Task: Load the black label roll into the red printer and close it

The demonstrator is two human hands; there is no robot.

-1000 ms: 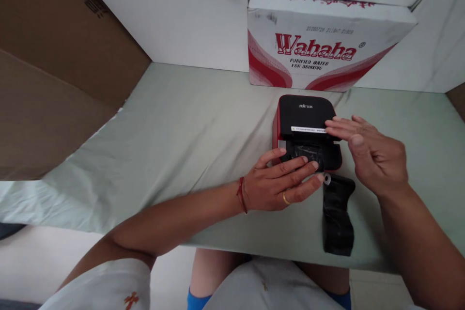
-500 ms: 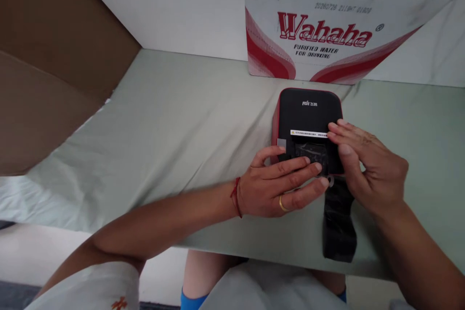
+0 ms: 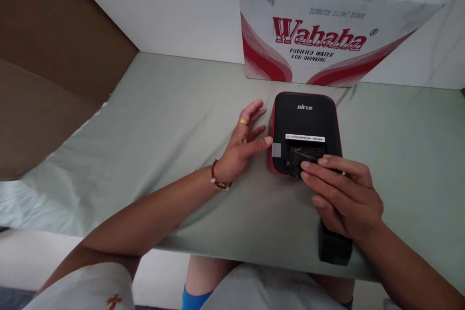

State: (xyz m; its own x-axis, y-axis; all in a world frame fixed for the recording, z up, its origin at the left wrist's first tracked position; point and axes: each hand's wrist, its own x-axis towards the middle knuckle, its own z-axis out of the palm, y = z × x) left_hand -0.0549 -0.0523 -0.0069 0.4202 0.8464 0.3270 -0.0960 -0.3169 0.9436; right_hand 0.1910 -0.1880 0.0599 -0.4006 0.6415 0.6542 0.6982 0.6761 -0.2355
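A box-shaped device [image 3: 307, 118] with a black top and red sides lies on the cloth, with a white warning strip and a grey patch on its top. In its near side is a recess holding a shiny black piece [image 3: 296, 159]. My right hand [image 3: 345, 193] has its fingers bent together over that piece, which they partly hide. To the left of the device, my left hand [image 3: 243, 147] is open with fingers spread, the thumb tip at the device's left edge. Below my right hand, a black block-like thing [image 3: 336, 249] shows, its upper part covered.
Behind the device stands a white and red Wahaha water carton [image 3: 319, 34] against the white wall. A large brown cardboard box [image 3: 54, 72] is at the left. Pale green cloth [image 3: 174, 106] covers the table, whose front edge runs above my knees.
My left hand has left the recess and moved to the device's left side, its fingers spreading. My right hand has shifted from the device's right edge down and left onto the black piece.
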